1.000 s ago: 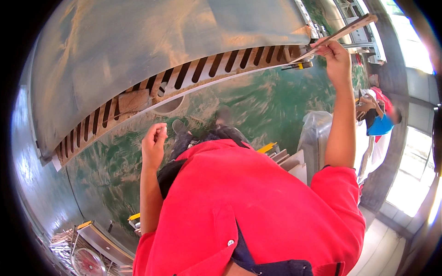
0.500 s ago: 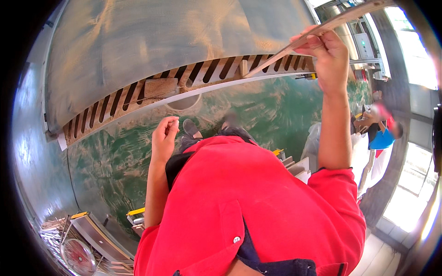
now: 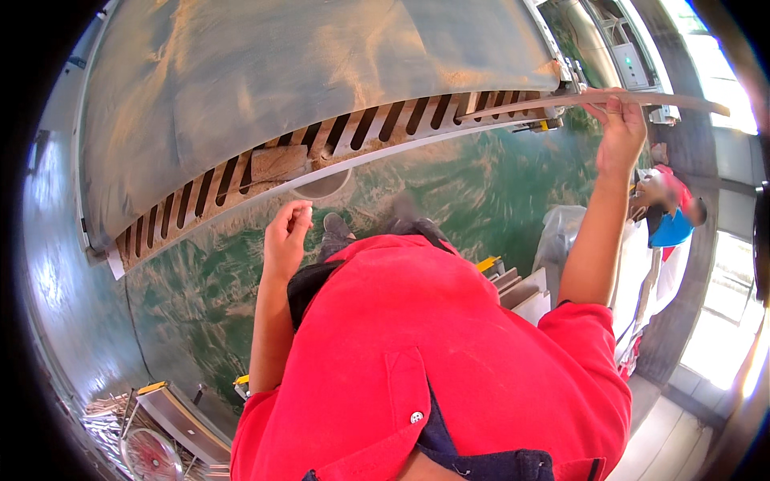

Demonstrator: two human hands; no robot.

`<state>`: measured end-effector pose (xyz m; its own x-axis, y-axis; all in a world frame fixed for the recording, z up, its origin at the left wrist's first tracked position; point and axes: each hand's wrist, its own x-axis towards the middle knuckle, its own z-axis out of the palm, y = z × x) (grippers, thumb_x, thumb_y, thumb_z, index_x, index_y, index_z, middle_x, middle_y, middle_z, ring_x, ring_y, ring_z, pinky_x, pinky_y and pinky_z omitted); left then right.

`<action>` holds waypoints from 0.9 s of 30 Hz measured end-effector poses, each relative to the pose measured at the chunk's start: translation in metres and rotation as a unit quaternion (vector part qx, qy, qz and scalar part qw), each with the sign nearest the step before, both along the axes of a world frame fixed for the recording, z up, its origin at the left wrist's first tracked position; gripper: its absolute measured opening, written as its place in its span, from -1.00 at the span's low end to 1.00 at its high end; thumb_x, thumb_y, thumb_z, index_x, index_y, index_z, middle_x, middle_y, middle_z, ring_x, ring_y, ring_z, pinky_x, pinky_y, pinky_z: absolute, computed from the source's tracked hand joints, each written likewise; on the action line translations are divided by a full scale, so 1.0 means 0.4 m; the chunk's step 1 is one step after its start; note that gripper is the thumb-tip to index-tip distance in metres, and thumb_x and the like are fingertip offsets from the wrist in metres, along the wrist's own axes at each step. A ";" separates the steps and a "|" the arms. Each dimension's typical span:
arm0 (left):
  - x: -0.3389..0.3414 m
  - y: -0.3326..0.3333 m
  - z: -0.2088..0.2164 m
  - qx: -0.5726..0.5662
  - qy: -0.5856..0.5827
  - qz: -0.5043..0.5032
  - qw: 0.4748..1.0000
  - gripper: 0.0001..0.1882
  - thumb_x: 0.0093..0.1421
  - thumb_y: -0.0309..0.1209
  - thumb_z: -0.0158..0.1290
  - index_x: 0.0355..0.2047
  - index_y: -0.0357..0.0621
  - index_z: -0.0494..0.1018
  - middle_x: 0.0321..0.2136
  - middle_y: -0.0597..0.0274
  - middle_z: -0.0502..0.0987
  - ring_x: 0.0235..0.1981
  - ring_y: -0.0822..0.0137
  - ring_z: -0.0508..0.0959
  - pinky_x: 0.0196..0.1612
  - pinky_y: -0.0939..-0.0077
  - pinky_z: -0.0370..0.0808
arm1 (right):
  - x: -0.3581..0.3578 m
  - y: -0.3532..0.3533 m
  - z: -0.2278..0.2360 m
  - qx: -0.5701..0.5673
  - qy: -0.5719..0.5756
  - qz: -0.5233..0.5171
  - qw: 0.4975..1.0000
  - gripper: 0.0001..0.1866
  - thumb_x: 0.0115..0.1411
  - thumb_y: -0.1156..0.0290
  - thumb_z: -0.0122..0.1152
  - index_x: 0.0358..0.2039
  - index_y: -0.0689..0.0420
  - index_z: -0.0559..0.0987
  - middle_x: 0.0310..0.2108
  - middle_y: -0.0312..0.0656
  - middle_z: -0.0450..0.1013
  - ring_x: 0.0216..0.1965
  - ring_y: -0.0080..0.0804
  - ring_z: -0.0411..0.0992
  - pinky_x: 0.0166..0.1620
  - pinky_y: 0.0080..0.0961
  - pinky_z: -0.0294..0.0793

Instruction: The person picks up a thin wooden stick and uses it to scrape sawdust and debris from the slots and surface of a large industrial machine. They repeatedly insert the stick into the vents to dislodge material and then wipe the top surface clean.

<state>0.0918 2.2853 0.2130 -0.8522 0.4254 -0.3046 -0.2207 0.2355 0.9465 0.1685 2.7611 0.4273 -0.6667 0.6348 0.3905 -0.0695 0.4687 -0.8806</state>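
My right hand (image 3: pixel 620 135) grips a long thin wooden strip (image 3: pixel 553 102), fingers and thumb closed round it. One end of the strip reaches over the slotted ledge (image 3: pixel 385 138) along the machine's front; the other sticks out to the right. A short wooden piece (image 3: pixel 467 105) stands at the strip's ledge end; whether the two are joined I cannot tell. My left hand (image 3: pixel 285 239) hangs near my waist with its fingers curled together. A small pale spot shows at those fingertips, too small to name.
A wide grey sheet surface (image 3: pixel 321 56) dusted with sawdust lies behind the ledge. On the ledge rests a sawdust-covered block (image 3: pixel 279 163). Sawdust streaks the green floor (image 3: pixel 216 289). Boards (image 3: pixel 525 293) stand close to my right side. Other people (image 3: pixel 674 212) are at far right.
My right hand has moved right and slightly down with the strip, which now lies more level. The short piece at its end has shifted right too. My left hand stays in place.
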 end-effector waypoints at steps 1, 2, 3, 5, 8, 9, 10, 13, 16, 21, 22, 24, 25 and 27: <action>-0.002 0.007 -0.005 0.005 -0.002 -0.001 1.000 -0.80 0.31 -0.37 0.04 -0.14 -0.21 0.49 -0.45 0.38 0.47 -0.42 0.57 0.43 -0.31 0.68 0.36 | 0.014 0.023 -0.007 -0.001 0.007 -0.003 1.000 -0.86 0.34 0.55 -0.04 -0.18 0.28 0.49 -0.27 -0.05 0.53 -0.20 -0.19 0.57 -0.14 -0.29 0.65; -0.004 0.015 -0.008 0.010 -0.004 -0.001 1.000 -0.80 0.31 -0.37 0.03 -0.14 -0.21 0.49 -0.45 0.39 0.47 -0.42 0.57 0.43 -0.31 0.68 0.36 | 0.026 0.057 -0.023 -0.006 0.021 -0.014 1.000 -0.86 0.34 0.56 -0.05 -0.18 0.28 0.49 -0.27 -0.05 0.52 -0.19 -0.16 0.57 -0.14 -0.24 0.65; -0.006 0.024 -0.006 0.006 -0.005 -0.004 1.000 -0.80 0.31 -0.37 0.03 -0.14 -0.21 0.49 -0.44 0.39 0.47 -0.41 0.57 0.43 -0.31 0.67 0.36 | 0.035 0.083 -0.038 -0.020 0.022 -0.013 0.999 -0.86 0.34 0.55 -0.04 -0.18 0.28 0.48 -0.27 -0.05 0.52 -0.18 -0.14 0.57 -0.13 -0.23 0.65; -0.007 0.046 -0.003 0.000 -0.006 -0.008 1.000 -0.80 0.31 -0.37 0.03 -0.14 -0.20 0.49 -0.44 0.39 0.47 -0.41 0.57 0.43 -0.30 0.67 0.36 | 0.048 0.133 -0.060 -0.047 0.025 -0.009 0.999 -0.87 0.34 0.55 -0.04 -0.18 0.28 0.48 -0.26 -0.06 0.51 -0.18 -0.12 0.56 -0.12 -0.20 0.65; -0.005 0.087 0.004 -0.006 0.002 -0.012 1.000 -0.82 0.33 -0.37 -0.01 -0.13 -0.14 0.50 -0.46 0.45 0.41 -0.43 0.63 0.36 -0.42 0.73 0.23 | 0.070 0.192 -0.057 -0.049 0.024 -0.022 0.998 -0.87 0.34 0.54 -0.04 -0.18 0.28 0.47 -0.26 -0.04 0.50 -0.18 -0.10 0.57 -0.11 -0.19 0.64; -0.004 0.100 0.008 -0.012 -0.005 -0.011 1.000 -0.81 0.33 -0.37 0.00 -0.13 -0.15 0.50 -0.46 0.43 0.42 -0.42 0.61 0.38 -0.37 0.71 0.27 | 0.068 0.200 -0.057 -0.050 0.019 -0.021 0.998 -0.87 0.34 0.54 -0.04 -0.18 0.28 0.47 -0.26 -0.04 0.50 -0.19 -0.10 0.57 -0.11 -0.19 0.65; -0.006 0.113 0.011 -0.017 -0.012 -0.010 1.000 -0.81 0.32 -0.37 0.02 -0.13 -0.17 0.49 -0.46 0.42 0.44 -0.41 0.59 0.40 -0.33 0.69 0.32 | 0.067 0.206 -0.054 -0.050 0.013 -0.020 0.998 -0.87 0.34 0.53 -0.03 -0.18 0.28 0.47 -0.26 -0.04 0.50 -0.19 -0.10 0.57 -0.12 -0.20 0.65; 0.002 0.158 0.019 -0.031 -0.014 0.005 0.999 -0.80 0.31 -0.37 0.03 -0.13 -0.19 0.49 -0.46 0.40 0.45 -0.40 0.57 0.43 -0.28 0.67 0.36 | 0.046 0.184 -0.060 -0.050 0.016 -0.038 0.998 -0.86 0.34 0.52 -0.03 -0.18 0.28 0.48 -0.26 -0.04 0.51 -0.20 -0.12 0.57 -0.14 -0.23 0.66; 0.012 0.224 0.021 -0.022 -0.006 0.005 1.000 -0.81 0.32 -0.36 0.01 -0.13 -0.14 0.50 -0.44 0.42 0.45 -0.43 0.62 0.38 -0.38 0.70 0.29 | 0.036 0.133 -0.040 -0.039 0.024 -0.032 0.998 -0.86 0.34 0.52 -0.01 -0.18 0.30 0.49 -0.29 -0.07 0.51 -0.20 -0.17 0.58 -0.17 -0.29 0.67; 0.025 0.324 0.035 -0.028 -0.013 -0.011 0.999 -0.81 0.33 -0.35 0.00 -0.11 -0.11 0.50 -0.43 0.43 0.47 -0.41 0.64 0.41 -0.42 0.73 0.27 | -0.009 0.109 -0.043 -0.015 0.034 -0.012 0.999 -0.86 0.32 0.52 0.04 -0.20 0.33 0.51 -0.32 -0.13 0.51 -0.23 -0.27 0.58 -0.20 -0.39 0.67; 0.025 0.337 0.035 -0.031 -0.014 -0.014 0.999 -0.81 0.33 -0.35 0.00 -0.11 -0.11 0.50 -0.43 0.43 0.47 -0.40 0.64 0.42 -0.42 0.73 0.27 | -0.018 0.114 -0.039 -0.013 0.033 -0.013 0.999 -0.86 0.32 0.52 0.05 -0.21 0.33 0.51 -0.32 -0.14 0.51 -0.24 -0.29 0.58 -0.20 -0.41 0.67; 0.025 0.357 0.038 -0.034 -0.014 -0.018 0.999 -0.80 0.33 -0.35 0.00 -0.11 -0.11 0.50 -0.43 0.44 0.47 -0.40 0.64 0.42 -0.42 0.73 0.28 | -0.026 0.133 -0.036 -0.016 0.028 -0.014 0.999 -0.86 0.32 0.52 0.06 -0.21 0.34 0.51 -0.32 -0.15 0.51 -0.25 -0.32 0.58 -0.21 -0.43 0.67; 0.025 0.364 0.040 -0.034 -0.014 -0.019 0.999 -0.80 0.33 -0.35 0.00 -0.10 -0.11 0.50 -0.43 0.44 0.47 -0.40 0.64 0.42 -0.42 0.73 0.27 | -0.030 0.143 -0.036 -0.020 0.024 -0.013 0.999 -0.86 0.32 0.52 0.06 -0.21 0.34 0.51 -0.32 -0.15 0.51 -0.25 -0.33 0.58 -0.21 -0.43 0.67; 0.025 0.375 0.039 -0.031 -0.013 -0.015 0.999 -0.80 0.33 -0.35 0.00 -0.10 -0.11 0.50 -0.43 0.45 0.47 -0.40 0.64 0.42 -0.42 0.73 0.27 | -0.033 0.160 -0.039 -0.022 0.023 -0.017 0.999 -0.86 0.31 0.52 0.06 -0.22 0.34 0.51 -0.32 -0.15 0.51 -0.26 -0.34 0.58 -0.22 -0.44 0.67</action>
<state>0.1019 2.4352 0.2284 -0.8309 0.4302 -0.3530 -0.2369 0.3005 0.9239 0.1552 2.8251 0.4116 -0.6268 0.6743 0.3905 -0.0944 0.4317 -0.8971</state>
